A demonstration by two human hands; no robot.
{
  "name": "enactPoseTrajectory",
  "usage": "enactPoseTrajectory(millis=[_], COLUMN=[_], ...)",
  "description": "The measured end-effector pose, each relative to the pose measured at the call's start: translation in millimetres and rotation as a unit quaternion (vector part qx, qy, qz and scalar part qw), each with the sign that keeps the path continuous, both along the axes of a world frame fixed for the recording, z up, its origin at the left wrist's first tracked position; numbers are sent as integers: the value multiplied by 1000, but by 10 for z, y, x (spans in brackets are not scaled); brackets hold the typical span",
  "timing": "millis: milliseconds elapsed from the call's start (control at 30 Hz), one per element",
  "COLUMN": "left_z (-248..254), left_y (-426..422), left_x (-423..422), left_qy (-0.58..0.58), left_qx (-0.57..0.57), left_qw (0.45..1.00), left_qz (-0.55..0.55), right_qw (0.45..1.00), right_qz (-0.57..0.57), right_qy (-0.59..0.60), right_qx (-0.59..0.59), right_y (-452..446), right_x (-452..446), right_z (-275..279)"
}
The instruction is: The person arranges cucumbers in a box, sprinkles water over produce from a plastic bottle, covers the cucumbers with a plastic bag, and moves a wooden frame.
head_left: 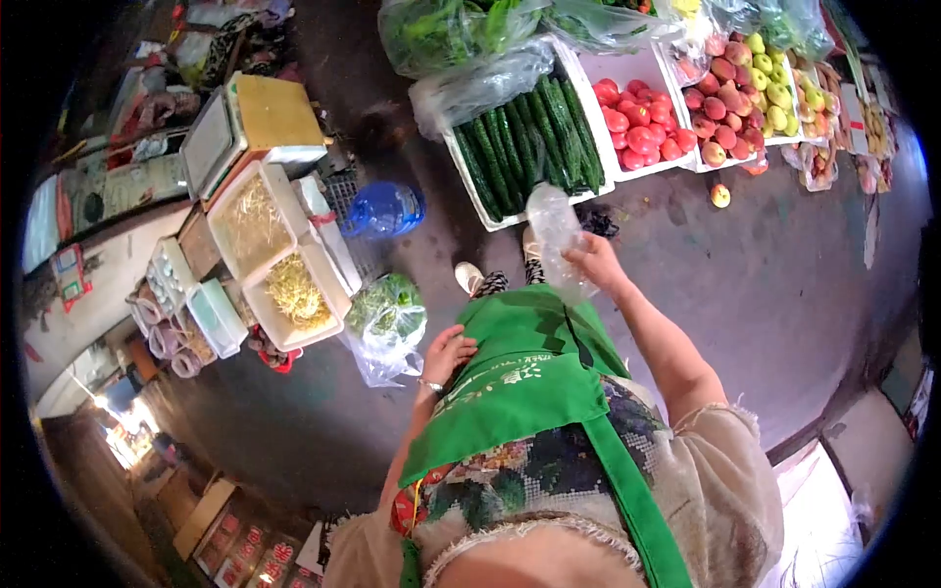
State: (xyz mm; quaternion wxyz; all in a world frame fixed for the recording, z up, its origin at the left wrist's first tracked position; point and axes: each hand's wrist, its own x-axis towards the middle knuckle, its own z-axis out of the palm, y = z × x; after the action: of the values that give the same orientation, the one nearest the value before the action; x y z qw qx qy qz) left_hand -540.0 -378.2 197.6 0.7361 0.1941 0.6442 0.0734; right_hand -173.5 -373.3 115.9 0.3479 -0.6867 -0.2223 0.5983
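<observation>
My right hand (594,259) is closed around a clear plastic bottle (555,223). The bottle's far end reaches the near edge of a white foam box (510,221) of long green cucumbers (529,132). A faint pale streak shows over the cucumbers just beyond the bottle; I cannot tell whether it is water. My left hand (449,353) rests by the front of my green apron (520,377), fingers loosely apart and nothing in them. Left of that hand, a clear bag of leafy greens (385,309) stands on the floor.
Boxes of tomatoes (642,125), peaches (725,103) and green pears (771,83) line up to the right. One loose fruit (720,195) lies on the floor. Leftward are a blue water jug (385,210) and a tub of bean sprouts (297,294). Bagged greens (456,34) sit behind the cucumbers.
</observation>
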Motion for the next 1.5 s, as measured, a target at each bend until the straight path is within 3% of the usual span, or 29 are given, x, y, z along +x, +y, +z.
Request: enactPoseTrajectory(millis=[67, 133, 200, 233, 367, 533, 567, 767, 833, 900, 1000, 1133, 1267, 1333, 1500], left_z=[30, 41, 59, 47, -28, -89, -94, -144, -70, -110, -105, -106, -61, -80, -127], left_y=[-14, 42, 28, 18, -7, -8, 11, 43, 19, 11, 111, 198, 152, 187, 147], left_x=[-24, -11, -9, -35, -141, -154, -137, -104, -74, -120, -6, 11, 18, 14, -22], left_qy=[-2, -7, 0, 3, 1, -1, 3, 1, 2, -2, 0, -2, 3, 9, 9], left_qx=[3, 14, 15, 17, 14, 6, 9, -1, -9, -21, -18, -25, -27, -32, -26], left_qw=[1000, 1000, 1000, 1000, 1000, 1000, 1000, 1000, 1000, 1000, 999, 999, 999, 999, 998], left_qz=[5, -3, 6, 5, 4, 26, 19, -1, 8, -11, -27, -29, -33, -34, -51], right_qw=[997, 990, 995, 990, 989, 938, 965, 966, 984, 979, 989, 965, 971, 960, 952], right_qz=[41, 133, 93, 137, 146, 316, 229, 187, 66, 86, 17, 139, 68, 130, 127], right_qy=[67, 14, 28, 0, -29, -110, -115, -151, -104, -131, -90, -183, -204, -220, -274], right_qx=[-19, -43, -32, -22, -18, -88, -54, -99, -127, -129, -118, -125, -105, -117, -57], right_y=[113, 330, 312, 288, 223, 65, -27, -414, -631, -755, -811, -757, -598, -313, 144], right_x=[-86, -155, -234, -234, -170, 190, 184, 566, 583, 639, 697, 693, 698, 790, 923], right_z=[36, 215, 12, -175, -112, 13, 38, 335, 375, 434, 394, 376, 171, 201, -35])
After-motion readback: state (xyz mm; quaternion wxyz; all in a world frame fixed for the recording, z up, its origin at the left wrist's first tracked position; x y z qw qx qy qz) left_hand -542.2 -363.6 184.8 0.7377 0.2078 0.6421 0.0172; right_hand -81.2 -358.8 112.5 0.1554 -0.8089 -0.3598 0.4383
